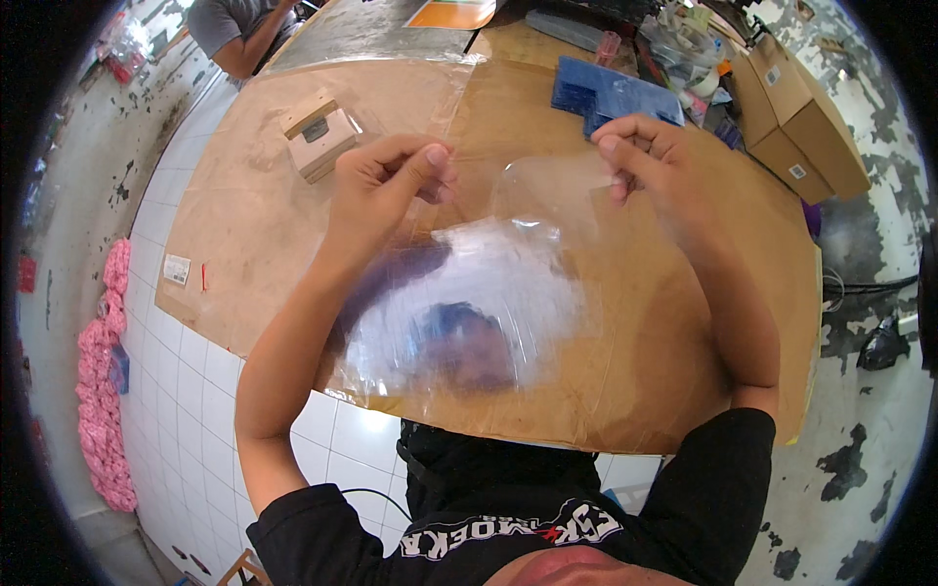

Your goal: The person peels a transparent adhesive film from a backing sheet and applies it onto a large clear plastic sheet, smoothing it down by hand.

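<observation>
A thin clear plastic piece [547, 200] with a rounded corner spans the gap between my two hands, above the table. My left hand [396, 176] is closed in a pinch at its left side, thumb against the fingers. At its right side my right hand [640, 161] pinches too, fingers curled. The plastic's outline is faint, so its full shape is hard to make out. Under my hands, a glossy clear sheet [547, 322] on the brown table covering [664, 371] reflects light. Just beyond my right hand lies a stack of blue translucent plastic pieces [616, 90].
A small cardboard box [322, 146] stands beyond my left hand. Clear plastic bags and clutter [684, 59] lie at the far right, beside a larger carton [801, 122]. Another person [234, 34] is at the far left. A pink bundle [106, 381] stands by the left wall.
</observation>
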### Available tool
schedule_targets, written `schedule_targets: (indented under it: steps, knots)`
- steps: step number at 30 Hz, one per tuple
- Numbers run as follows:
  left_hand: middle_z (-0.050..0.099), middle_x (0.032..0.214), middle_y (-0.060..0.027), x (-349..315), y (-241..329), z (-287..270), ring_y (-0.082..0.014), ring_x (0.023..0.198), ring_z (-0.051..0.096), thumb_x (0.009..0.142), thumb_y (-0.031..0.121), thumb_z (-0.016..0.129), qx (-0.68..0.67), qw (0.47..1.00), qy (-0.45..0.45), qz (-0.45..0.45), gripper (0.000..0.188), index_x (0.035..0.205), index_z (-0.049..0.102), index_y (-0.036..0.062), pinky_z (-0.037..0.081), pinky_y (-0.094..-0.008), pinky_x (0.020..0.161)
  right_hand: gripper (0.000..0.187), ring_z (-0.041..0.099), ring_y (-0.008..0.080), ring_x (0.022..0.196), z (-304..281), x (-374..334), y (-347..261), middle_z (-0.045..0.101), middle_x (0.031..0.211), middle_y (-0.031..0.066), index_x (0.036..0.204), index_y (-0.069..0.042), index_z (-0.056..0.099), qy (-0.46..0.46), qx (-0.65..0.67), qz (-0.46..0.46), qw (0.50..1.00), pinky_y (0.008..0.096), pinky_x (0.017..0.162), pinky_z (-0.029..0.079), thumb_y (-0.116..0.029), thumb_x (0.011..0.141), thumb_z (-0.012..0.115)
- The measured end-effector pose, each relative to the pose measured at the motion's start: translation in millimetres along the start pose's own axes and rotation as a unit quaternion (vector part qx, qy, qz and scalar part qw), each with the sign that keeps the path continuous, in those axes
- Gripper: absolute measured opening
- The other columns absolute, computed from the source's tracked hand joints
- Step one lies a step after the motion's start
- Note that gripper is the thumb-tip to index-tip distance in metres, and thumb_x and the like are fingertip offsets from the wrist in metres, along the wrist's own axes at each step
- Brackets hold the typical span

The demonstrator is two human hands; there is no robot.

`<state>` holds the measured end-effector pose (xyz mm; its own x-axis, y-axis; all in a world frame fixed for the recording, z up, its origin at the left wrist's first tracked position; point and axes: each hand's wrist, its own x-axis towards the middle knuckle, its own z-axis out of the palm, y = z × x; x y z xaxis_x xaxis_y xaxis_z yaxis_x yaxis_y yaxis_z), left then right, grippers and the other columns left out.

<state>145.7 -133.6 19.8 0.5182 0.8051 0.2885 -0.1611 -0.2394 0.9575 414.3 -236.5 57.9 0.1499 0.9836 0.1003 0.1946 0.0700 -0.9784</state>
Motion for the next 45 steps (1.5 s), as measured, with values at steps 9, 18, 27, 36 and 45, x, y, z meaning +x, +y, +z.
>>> schedule_targets:
  steps: [9,18,27,36,45]
  knots:
    - [0.065,0.075,-0.0073,5.3,6.4,-11.1,-0.0138,0.064,0.063,0.092,0.016,0.059,-0.016,0.999,0.037,-0.031,0.019,0.094,0.064,-0.0025,0.053,-0.0269,0.061,0.022,0.055,0.0094,0.057,-30.1,14.4,-2.7,0.058,0.078,0.002,0.103,-0.003,0.061,0.133,0.104,-0.008,0.986,0.0232,0.053,0.046,-0.021,0.09,0.061]
    - [0.065,0.076,-0.0053,6.5,2.7,-13.5,-0.0109,0.064,0.062,0.091,0.021,0.061,0.003,0.996,0.05,-0.08,0.019,0.09,0.063,0.002,0.052,-0.0248,0.059,0.023,0.055,0.0097,0.056,-42.1,8.1,-19.2,0.058,0.076,0.0022,0.104,0.0,0.059,0.155,0.185,-0.141,0.96,0.0216,0.05,0.046,-0.019,0.091,0.059]
    - [0.065,0.078,-0.0043,8.9,-1.5,-18.3,-0.011,0.065,0.063,0.091,0.022,0.062,-0.025,0.992,0.085,-0.089,0.015,0.092,0.062,0.0061,0.052,-0.0254,0.061,0.019,0.057,0.0065,0.053,39.6,-29.5,-8.1,0.058,0.071,-0.0012,0.1,-0.004,0.059,-0.238,0.114,0.197,0.944,0.0189,0.048,0.046,-0.021,0.092,0.058]
    - [0.067,0.088,-0.0102,5.9,3.4,-16.1,-0.015,0.073,0.066,0.091,0.018,0.061,-0.143,0.985,0.048,-0.082,0.02,0.103,0.058,0.0018,0.055,-0.027,0.066,0.048,0.059,0.0102,0.079,33.3,-22.1,0.7,0.063,0.092,0.006,0.112,-0.001,0.057,-0.146,-0.063,0.087,0.983,0.0254,0.071,0.048,-0.039,0.085,0.068]
    - [0.067,0.101,-0.0112,-6.1,0.7,7.8,-0.0178,0.08,0.067,0.093,0.017,0.057,-0.214,0.967,-0.003,-0.14,0.014,0.105,0.056,0.009,0.055,-0.0319,0.074,0.062,0.058,0.014,0.09,40.5,-18.6,20.5,0.061,0.107,0.0087,0.121,0.003,0.054,-0.084,-0.009,-0.003,0.996,0.0273,0.081,0.047,-0.04,0.08,0.073]
